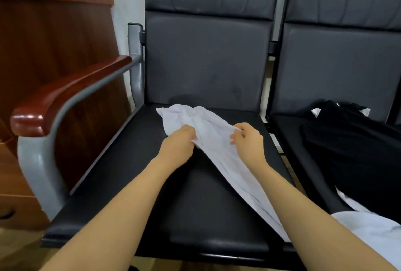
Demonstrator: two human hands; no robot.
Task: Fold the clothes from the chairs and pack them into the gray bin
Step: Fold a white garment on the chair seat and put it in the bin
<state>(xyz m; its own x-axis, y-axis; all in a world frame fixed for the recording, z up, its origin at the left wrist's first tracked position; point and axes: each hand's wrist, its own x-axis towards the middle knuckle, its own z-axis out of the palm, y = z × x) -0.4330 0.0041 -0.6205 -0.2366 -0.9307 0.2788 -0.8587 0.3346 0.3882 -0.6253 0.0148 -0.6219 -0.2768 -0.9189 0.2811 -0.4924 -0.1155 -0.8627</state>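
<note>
Where its end drops past the seat, white garment (208,127) pinched by left hand (180,142), right hand (249,142).

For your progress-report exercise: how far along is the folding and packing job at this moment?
Done: nothing visibly folded; no gray bin in view. In hand: left hand and right hand grip a crumpled white cloth garment on the black padded chair seat. Left: the black garment heap on the neighbouring seat, and all packing.

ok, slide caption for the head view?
Both hands, left and right, grip a white garment on the black chair seat.
</note>
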